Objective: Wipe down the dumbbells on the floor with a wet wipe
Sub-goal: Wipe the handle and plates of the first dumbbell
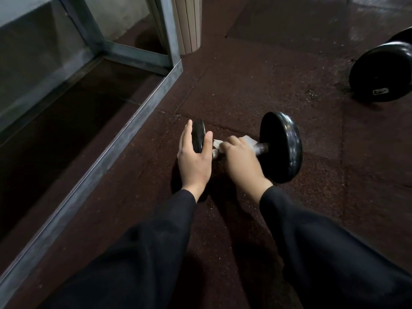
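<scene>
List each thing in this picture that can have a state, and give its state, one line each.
Near dumbbell: lying on floor, steadied at one end.
Wet wipe: wrapped round the handle.
Left hand: cupped on the end plate.
Right hand: closed on the wipe.
Far dumbbell: lying untouched.

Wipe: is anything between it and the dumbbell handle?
Nothing visible. The right hand presses the wipe straight onto the handle, while the left hand cups the left plate. The right plate stands clear.
</scene>
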